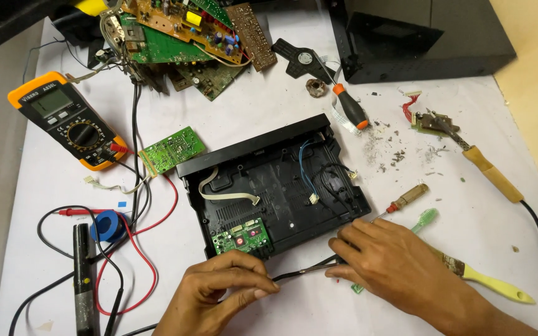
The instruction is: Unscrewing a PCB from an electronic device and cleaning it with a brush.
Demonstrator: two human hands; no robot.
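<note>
My left hand pinches a thin black cable at the near edge of the table. My right hand grips the same cable's other end, right beside the near right corner of an open black plastic device case. The cable runs taut between both hands. Inside the case sit a small green circuit board, a grey ribbon cable and blue and black wires.
A yellow multimeter with red and black leads lies left. Stacked circuit boards sit at the back. Screwdrivers, a soldering iron, a yellow-handled brush, a blue tape roll and a black box surround the case.
</note>
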